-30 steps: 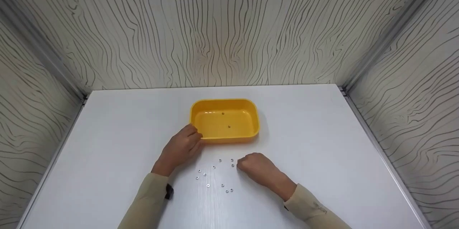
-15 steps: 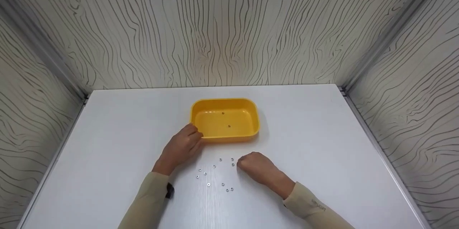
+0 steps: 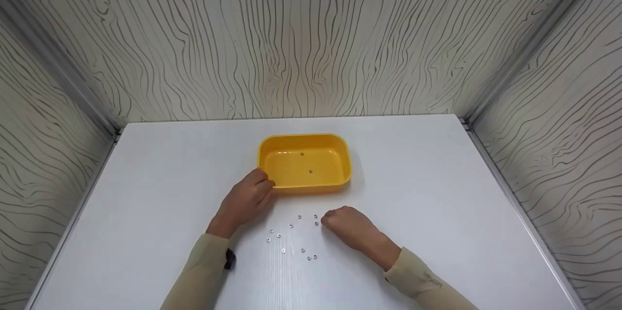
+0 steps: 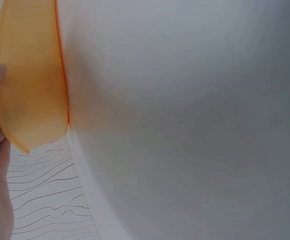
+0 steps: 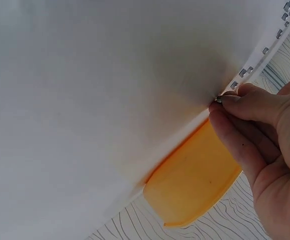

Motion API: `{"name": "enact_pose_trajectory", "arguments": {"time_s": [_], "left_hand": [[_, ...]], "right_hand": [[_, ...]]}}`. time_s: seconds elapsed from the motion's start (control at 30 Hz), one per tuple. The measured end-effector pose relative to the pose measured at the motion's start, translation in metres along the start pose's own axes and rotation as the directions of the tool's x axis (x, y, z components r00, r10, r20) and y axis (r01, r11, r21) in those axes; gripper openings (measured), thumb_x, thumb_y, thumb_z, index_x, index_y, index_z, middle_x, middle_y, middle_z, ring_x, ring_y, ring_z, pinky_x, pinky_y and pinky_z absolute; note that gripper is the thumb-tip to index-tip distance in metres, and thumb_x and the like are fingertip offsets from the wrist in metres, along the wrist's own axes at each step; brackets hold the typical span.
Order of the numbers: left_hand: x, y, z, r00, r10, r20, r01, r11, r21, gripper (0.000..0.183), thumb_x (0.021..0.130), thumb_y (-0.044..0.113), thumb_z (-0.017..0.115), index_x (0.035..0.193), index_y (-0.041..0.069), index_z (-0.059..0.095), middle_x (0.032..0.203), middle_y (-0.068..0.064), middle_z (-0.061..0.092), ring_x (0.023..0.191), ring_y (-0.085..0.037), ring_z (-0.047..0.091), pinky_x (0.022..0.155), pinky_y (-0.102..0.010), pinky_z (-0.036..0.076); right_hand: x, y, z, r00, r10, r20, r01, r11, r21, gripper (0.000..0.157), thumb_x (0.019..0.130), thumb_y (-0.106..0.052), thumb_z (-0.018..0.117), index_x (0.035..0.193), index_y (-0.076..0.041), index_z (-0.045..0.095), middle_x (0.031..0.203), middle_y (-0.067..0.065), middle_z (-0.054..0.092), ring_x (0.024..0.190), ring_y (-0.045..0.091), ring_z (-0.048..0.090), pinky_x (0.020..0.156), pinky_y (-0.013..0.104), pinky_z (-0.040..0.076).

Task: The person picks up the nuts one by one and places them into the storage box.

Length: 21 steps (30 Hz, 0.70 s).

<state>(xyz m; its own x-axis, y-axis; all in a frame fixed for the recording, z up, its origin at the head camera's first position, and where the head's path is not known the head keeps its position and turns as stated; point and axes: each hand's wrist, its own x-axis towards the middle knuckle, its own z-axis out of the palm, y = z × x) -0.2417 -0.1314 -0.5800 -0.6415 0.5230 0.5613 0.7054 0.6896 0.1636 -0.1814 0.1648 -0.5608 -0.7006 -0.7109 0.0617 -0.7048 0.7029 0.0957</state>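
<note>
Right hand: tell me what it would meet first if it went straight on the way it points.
Likely the two small nuts just ahead of the right hand; its height is unclear, so it might pass over them.

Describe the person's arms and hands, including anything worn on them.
The left hand and right hand are bare, without gloves. Both arms wear long beige sleeves, the left sleeve and right sleeve, each reaching to about the wrist. Small dark lettering, too blurred to read, marks the right one. A black piece shows at the left cuff.
</note>
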Motion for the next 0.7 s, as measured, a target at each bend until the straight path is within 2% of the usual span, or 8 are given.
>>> {"name": "enact_pose_trajectory", "arguments": {"time_s": [0.2,0.3,0.37,0.5,0.6,0.7], "left_hand": [[0.0,0.0,-0.001,1.0,-0.002,0.011,0.002,1.0,0.001,0.008,0.099,0.015,0.072,0.098,0.007,0.073,0.096,-0.003,0.062,0.089,-0.018,0.056,0.081,-0.029,0.056],[0.0,0.0,-0.001,1.0,0.0,0.008,0.0,1.0,-0.003,0.007,0.098,0.014,0.071,0.098,0.007,0.074,0.096,-0.003,0.061,0.089,-0.018,0.055,0.08,-0.029,0.056],[0.001,0.0,-0.001,1.0,0.0,0.008,0.0,1.0,-0.006,0.007,0.098,0.013,0.071,0.098,0.007,0.074,0.095,-0.004,0.062,0.089,-0.018,0.055,0.08,-0.029,0.056],[0.001,0.0,0.0,1.0,-0.001,0.0,0.001,1.0,-0.011,0.006,0.097,0.013,0.073,0.099,0.007,0.075,0.095,-0.003,0.062,0.089,-0.018,0.056,0.08,-0.03,0.057],[0.001,0.0,0.001,1.0,-0.002,-0.007,0.002,1.0,-0.005,0.006,0.096,0.013,0.074,0.099,0.007,0.075,0.095,-0.003,0.062,0.088,-0.017,0.056,0.08,-0.029,0.057],[0.001,0.0,0.001,1.0,0.001,-0.015,-0.001,1.0,0.004,0.007,0.096,0.014,0.075,0.099,0.007,0.075,0.094,-0.003,0.062,0.087,-0.017,0.056,0.079,-0.028,0.057]], "right_hand": [[-0.001,0.002,0.002,0.999,0.009,-0.032,-0.008,0.999,0.042,0.017,0.086,0.0,0.079,0.099,-0.01,0.08,0.093,0.0,0.082,0.081,0.014,0.077,0.075,0.027,0.062],[-0.002,0.006,0.002,0.998,0.024,-0.054,-0.016,0.991,0.136,0.018,0.086,0.004,0.075,0.095,-0.01,0.081,0.091,0.0,0.082,0.077,0.013,0.075,0.072,0.026,0.061],[-0.003,0.009,0.001,0.997,0.035,-0.068,-0.018,0.971,0.237,0.019,0.087,0.006,0.075,0.095,-0.009,0.083,0.093,0.001,0.083,0.08,0.012,0.076,0.073,0.026,0.062],[-0.006,0.016,-0.002,0.995,0.079,-0.059,-0.045,0.898,0.439,0.02,0.089,0.006,0.075,0.102,-0.007,0.084,0.098,0.003,0.083,0.091,0.015,0.079,0.08,0.028,0.064],[-0.007,0.021,-0.006,0.991,0.136,-0.015,-0.104,0.822,0.56,0.021,0.09,0.006,0.074,0.104,-0.007,0.084,0.099,0.004,0.083,0.092,0.014,0.078,0.082,0.029,0.064],[-0.007,0.027,-0.011,0.98,0.194,0.038,-0.17,0.729,0.663,0.019,0.091,0.004,0.074,0.103,-0.008,0.083,0.098,0.004,0.083,0.09,0.013,0.076,0.082,0.029,0.064]]}}
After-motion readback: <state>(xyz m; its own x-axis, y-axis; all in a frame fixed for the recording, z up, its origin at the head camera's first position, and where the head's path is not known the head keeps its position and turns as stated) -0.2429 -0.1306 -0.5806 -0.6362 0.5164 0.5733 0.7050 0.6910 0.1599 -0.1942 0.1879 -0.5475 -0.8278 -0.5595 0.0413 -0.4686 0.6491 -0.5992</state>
